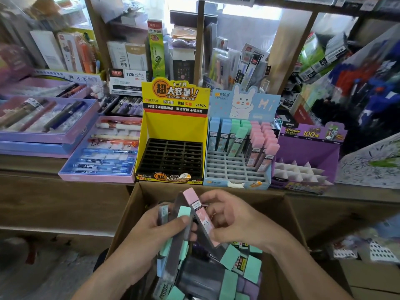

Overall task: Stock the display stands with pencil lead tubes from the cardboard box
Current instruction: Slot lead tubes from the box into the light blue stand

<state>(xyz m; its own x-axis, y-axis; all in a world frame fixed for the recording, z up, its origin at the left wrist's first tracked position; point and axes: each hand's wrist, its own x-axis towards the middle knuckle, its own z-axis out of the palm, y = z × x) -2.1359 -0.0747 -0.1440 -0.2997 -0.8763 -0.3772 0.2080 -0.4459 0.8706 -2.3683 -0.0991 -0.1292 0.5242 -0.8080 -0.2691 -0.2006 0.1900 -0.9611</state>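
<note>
An open cardboard box (129, 215) in front of me holds several lead tubes (244, 265) with green, blue and purple caps. Over the box, my left hand (149, 239) grips a bundle of tubes (179, 234), green caps showing. My right hand (236, 221) pinches a pink-capped tube (200, 215), held tilted against that bundle. On the counter stand three display stands: a yellow one (173, 135) with an empty black grid, a light-blue rabbit one (238, 167) partly filled with blue, green and pink tubes, and a purple one (307, 161) with empty white dividers.
Purple and pink trays of pens (101, 152) lie to the left of the yellow stand. Shelves behind are packed with boxed stationery (138, 59). A patterned sheet (372, 161) leans at the right. The wooden counter edge (65, 176) runs just behind the box.
</note>
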